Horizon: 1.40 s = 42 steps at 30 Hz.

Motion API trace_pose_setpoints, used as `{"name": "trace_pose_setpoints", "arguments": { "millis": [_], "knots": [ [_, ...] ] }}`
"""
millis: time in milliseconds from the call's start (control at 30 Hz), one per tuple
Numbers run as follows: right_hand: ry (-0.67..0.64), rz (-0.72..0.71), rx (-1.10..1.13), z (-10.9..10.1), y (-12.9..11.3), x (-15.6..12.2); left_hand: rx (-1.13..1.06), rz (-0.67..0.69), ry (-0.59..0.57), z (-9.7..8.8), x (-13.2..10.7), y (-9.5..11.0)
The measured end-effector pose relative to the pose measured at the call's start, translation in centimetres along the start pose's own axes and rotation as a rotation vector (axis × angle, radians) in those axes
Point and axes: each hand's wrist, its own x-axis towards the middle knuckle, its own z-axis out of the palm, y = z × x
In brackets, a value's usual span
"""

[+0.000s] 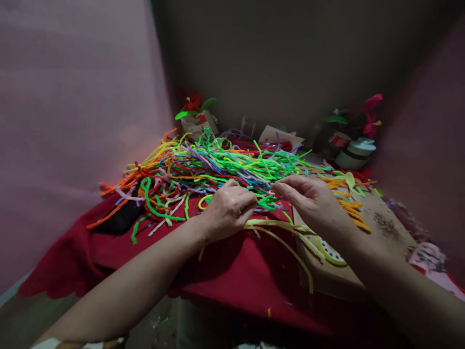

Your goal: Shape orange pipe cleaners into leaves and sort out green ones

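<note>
My left hand is closed in a fist around several pale yellow pipe cleaners. Their long ends trail out to the right, some drooping over the table's front. My right hand has its thumb and fingertips pinched together at the near edge of a big heap of pipe cleaners; whatever is between the tips is too small to make out. Green, orange, purple, red and white strands mix in that heap.
A red cloth covers the table. On the right, a cardboard sheet bears orange pipe cleaners and a yellow-rimmed dotted disc. Behind stand a red flower, a pale jar and a pink flower.
</note>
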Motion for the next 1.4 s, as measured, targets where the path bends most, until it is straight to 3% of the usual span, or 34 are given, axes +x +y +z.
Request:
{"name": "trace_pose_setpoints", "arguments": {
  "millis": [167,300,400,567,700,767,833,1000,1100,1233,1400],
  "knots": [
    [0.086,-0.146,-0.086,-0.5,-0.8,-0.5,0.0,0.004,0.071,-0.2,0.0,-0.1],
    [0.06,-0.223,-0.169,-0.3,-0.5,-0.7,0.008,-0.021,0.134,-0.1,-0.1,-0.2],
    [0.047,-0.371,-0.353,0.4,0.1,-0.9,0.01,-0.038,0.159,-0.1,-0.1,-0.1],
    [0.1,-0.604,-0.731,1.6,1.2,-1.2,0.026,-0.059,0.126,0.0,-0.1,0.2],
    [0.041,-0.67,-0.741,1.5,1.0,-1.2,0.044,-0.02,0.061,0.1,-0.2,0.2],
    [0.005,-0.61,-0.587,1.0,0.6,-1.0,0.026,0.053,0.022,0.1,-0.2,0.3],
    [-0.077,-0.441,-0.308,0.5,0.3,-0.6,-0.035,0.129,0.001,-0.2,-0.2,0.6],
    [-0.386,0.352,0.631,0.2,0.8,0.4,-0.311,0.12,0.11,-1.2,0.0,1.7],
    [-0.426,0.63,1.087,1.6,1.2,0.1,-0.37,0.011,0.285,-1.0,0.0,2.1],
    [-0.314,0.685,1.244,3.5,0.8,-0.8,-0.2,-0.064,0.401,-0.5,-0.1,2.3],
    [-0.078,0.532,1.017,4.1,0.2,-1.7,0.289,-0.033,0.257,-0.3,0.0,2.6]
  ]
}}
